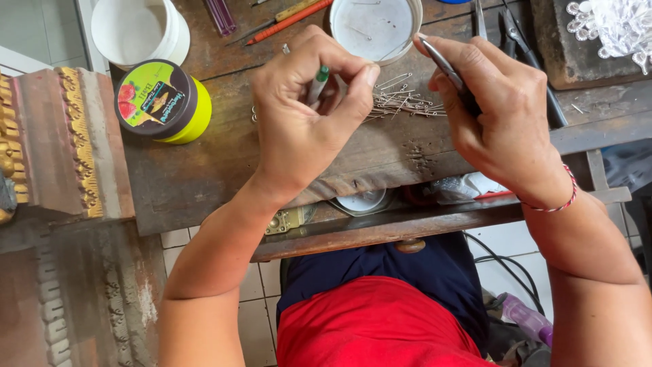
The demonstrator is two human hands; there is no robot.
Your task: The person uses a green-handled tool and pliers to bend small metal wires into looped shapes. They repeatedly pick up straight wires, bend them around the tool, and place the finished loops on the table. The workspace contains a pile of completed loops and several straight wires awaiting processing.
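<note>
My left hand (305,115) hovers over a worn wooden work table (197,177), fingers curled around a thin grey tool with a green tip (318,83). My right hand (499,115) holds slim metal pliers (445,64), their tip pointing up and left toward the left fingertips. Between the hands, a heap of thin metal pins (404,102) lies on the wood. Whether a pin is pinched between my left thumb and finger, I cannot tell.
A shallow round white dish (375,27) sits behind the pins. A lime-green jar with a dark lid (163,100), a white tub (139,30), pencils (285,17), more pliers (516,34) and clear beads (618,27) surround them. An open drawer (407,211) is below. Carved gilded wood (61,143) stands left.
</note>
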